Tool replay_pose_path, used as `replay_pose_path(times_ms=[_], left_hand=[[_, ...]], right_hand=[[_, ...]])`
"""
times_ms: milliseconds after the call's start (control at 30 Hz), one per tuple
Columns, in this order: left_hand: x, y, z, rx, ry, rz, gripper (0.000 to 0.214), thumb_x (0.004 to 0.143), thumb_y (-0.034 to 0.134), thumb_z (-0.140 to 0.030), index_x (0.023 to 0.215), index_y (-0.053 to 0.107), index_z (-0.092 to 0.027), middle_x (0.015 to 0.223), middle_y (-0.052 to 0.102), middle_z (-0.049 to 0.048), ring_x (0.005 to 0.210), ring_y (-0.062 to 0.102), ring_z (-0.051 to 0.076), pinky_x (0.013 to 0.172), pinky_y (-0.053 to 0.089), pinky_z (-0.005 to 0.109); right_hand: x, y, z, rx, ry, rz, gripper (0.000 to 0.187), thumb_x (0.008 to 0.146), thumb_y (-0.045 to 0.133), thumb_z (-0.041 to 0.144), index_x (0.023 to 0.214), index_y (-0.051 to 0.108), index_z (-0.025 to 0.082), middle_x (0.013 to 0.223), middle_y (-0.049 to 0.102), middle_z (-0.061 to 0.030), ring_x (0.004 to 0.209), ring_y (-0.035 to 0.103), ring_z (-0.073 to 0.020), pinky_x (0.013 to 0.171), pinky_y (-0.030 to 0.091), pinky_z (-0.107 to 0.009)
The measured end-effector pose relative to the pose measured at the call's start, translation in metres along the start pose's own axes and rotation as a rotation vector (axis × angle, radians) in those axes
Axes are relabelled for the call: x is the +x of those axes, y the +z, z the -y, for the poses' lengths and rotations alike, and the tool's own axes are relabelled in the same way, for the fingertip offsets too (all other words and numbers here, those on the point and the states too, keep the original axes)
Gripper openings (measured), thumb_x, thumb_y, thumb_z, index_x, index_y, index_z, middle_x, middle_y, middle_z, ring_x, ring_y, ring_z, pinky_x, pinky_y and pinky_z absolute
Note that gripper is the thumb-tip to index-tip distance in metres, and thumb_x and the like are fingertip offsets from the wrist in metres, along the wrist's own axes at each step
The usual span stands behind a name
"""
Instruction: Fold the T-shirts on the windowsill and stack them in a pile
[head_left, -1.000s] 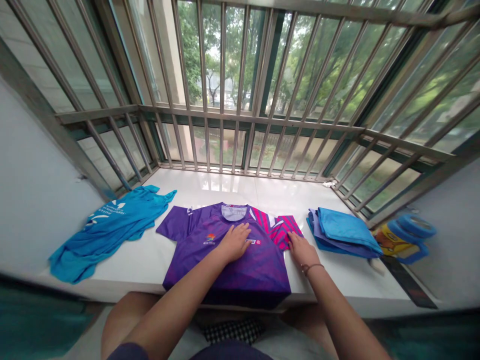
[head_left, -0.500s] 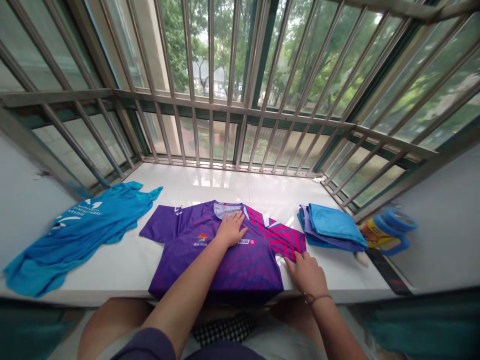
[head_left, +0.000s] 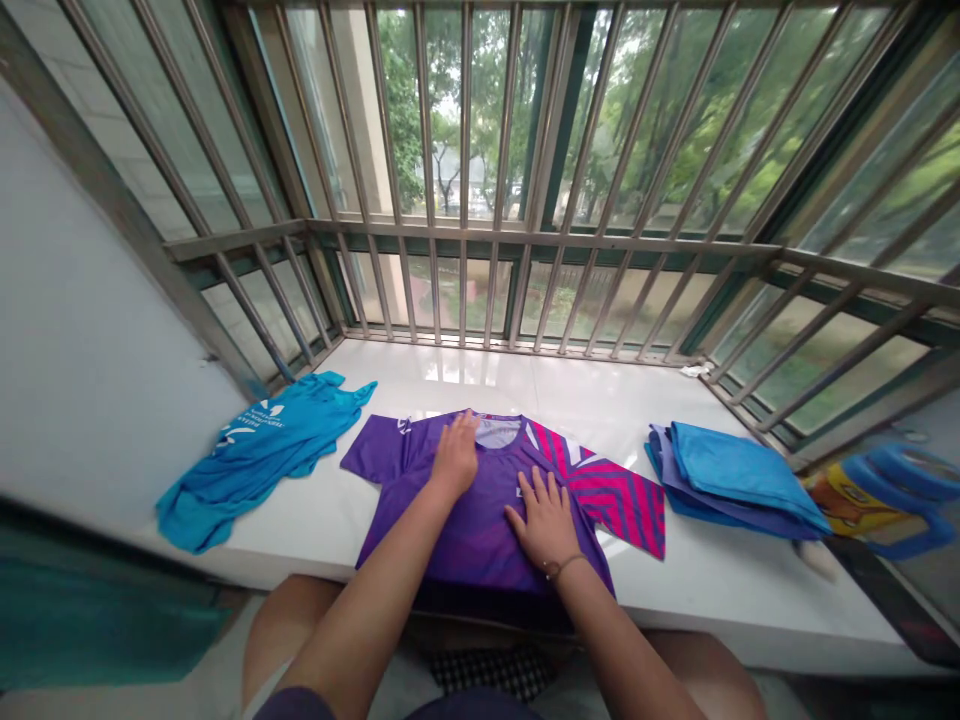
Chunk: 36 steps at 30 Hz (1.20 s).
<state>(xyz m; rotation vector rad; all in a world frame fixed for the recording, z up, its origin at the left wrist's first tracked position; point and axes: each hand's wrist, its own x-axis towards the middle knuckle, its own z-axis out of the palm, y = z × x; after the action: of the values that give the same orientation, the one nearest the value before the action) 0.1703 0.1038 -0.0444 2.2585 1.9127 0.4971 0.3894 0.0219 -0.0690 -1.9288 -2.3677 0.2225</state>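
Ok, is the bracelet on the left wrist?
No, the bracelet is on the wrist of the right hand, while the wrist of the left hand looks bare.

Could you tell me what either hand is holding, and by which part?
Nothing is held: the left hand and right hand lie flat on the purple jersey.

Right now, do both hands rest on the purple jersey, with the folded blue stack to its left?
The folded blue stack lies to the right of the purple jersey, in the head view; the left hand and right hand do rest on it.
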Motion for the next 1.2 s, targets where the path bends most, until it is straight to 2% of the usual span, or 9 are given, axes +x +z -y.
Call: replay_pose_path(times_ms=[100,200,333,467,600,700,933,1067,1200], left_hand=[[-0.032,-0.033,0.068,0.133,-0.336,-0.066,0.062,0.108,0.031,-0.022,0.168,0.039,-0.012,0.178,0.031,0.0184,0.166,0.027,0.034,0.131,0.03,0.058],[-0.07,-0.049,0.122,0.265,-0.48,0.104,0.065,0.111,0.033,-0.045,0.168,0.042,-0.017,0.179,0.027,0.0175,0.165,0.026,0.039,0.129,0.029,0.064],[-0.109,-0.053,0.142,0.342,-0.516,0.239,0.068,0.11,0.029,-0.05,0.169,0.039,-0.018,0.177,0.032,0.0199,0.162,0.035,0.038,0.126,0.033,0.064],[-0.118,-0.063,0.125,0.384,-0.61,0.194,0.072,0.109,0.029,-0.053,0.155,0.056,-0.005,0.155,0.057,0.0317,0.139,0.06,0.044,0.112,0.046,0.062],[-0.113,-0.071,0.111,0.369,-0.712,0.196,0.074,0.109,0.028,-0.057,0.124,0.075,-0.002,0.112,0.078,0.0301,0.108,0.074,0.044,0.096,0.054,0.057],[-0.1,-0.066,0.101,0.392,-0.718,0.145,0.075,0.109,0.029,-0.054,0.139,0.065,0.005,0.135,0.068,0.0362,0.121,0.068,0.048,0.102,0.05,0.062],[-0.025,-0.014,0.022,0.178,-0.071,0.171,0.057,0.111,0.035,-0.041,0.161,0.05,-0.02,0.176,0.035,0.0167,0.161,0.037,0.035,0.129,0.029,0.063],[0.022,0.018,-0.017,0.046,0.113,0.268,0.058,0.11,0.037,-0.044,0.164,0.047,-0.024,0.177,0.035,0.0119,0.163,0.034,0.031,0.13,0.03,0.061],[0.046,0.035,-0.016,0.014,0.137,0.239,0.059,0.109,0.038,-0.042,0.166,0.045,-0.028,0.178,0.034,0.0077,0.165,0.03,0.029,0.133,0.023,0.06]], right_hand=[[0.001,0.005,-0.011,0.014,-0.008,-0.01,0.078,0.106,0.045,0.067,0.17,0.039,0.023,0.18,0.024,-0.0115,0.166,0.019,-0.0388,0.132,0.012,-0.058],[0.0,0.008,-0.016,0.017,-0.003,-0.001,0.078,0.106,0.045,0.067,0.171,0.038,0.024,0.181,0.023,-0.0106,0.167,0.017,-0.0388,0.132,0.011,-0.058],[0.001,0.01,-0.012,0.008,0.012,0.006,0.078,0.106,0.044,0.067,0.171,0.037,0.025,0.181,0.022,-0.01,0.167,0.016,-0.039,0.132,0.01,-0.059],[0.001,0.009,-0.012,0.006,0.004,0.007,0.079,0.106,0.042,0.069,0.171,0.037,0.025,0.181,0.023,-0.0098,0.167,0.016,-0.0382,0.132,0.01,-0.058],[0.001,0.01,-0.013,0.004,0.003,-0.001,0.078,0.106,0.042,0.068,0.171,0.037,0.025,0.181,0.022,-0.0104,0.167,0.017,-0.0379,0.132,0.01,-0.059],[0.001,0.01,-0.011,0.008,0.01,0.004,0.079,0.106,0.042,0.068,0.172,0.036,0.026,0.181,0.021,-0.0102,0.167,0.016,-0.0381,0.132,0.009,-0.059],[0.006,-0.014,-0.022,0.064,-0.059,0.014,0.065,0.112,0.036,0.055,0.169,0.042,0.024,0.177,0.034,-0.0115,0.162,0.033,-0.0348,0.13,0.025,-0.054],[0.022,-0.046,-0.079,-0.008,-0.015,-0.105,0.054,0.113,0.031,0.034,0.158,0.056,0.019,0.161,0.056,-0.0143,0.146,0.053,-0.0258,0.122,0.038,-0.038],[0.034,-0.068,-0.145,-0.162,0.216,-0.025,0.048,0.107,0.044,0.018,0.152,0.057,0.008,0.149,0.062,-0.0245,0.133,0.063,-0.0273,0.112,0.045,-0.035]])
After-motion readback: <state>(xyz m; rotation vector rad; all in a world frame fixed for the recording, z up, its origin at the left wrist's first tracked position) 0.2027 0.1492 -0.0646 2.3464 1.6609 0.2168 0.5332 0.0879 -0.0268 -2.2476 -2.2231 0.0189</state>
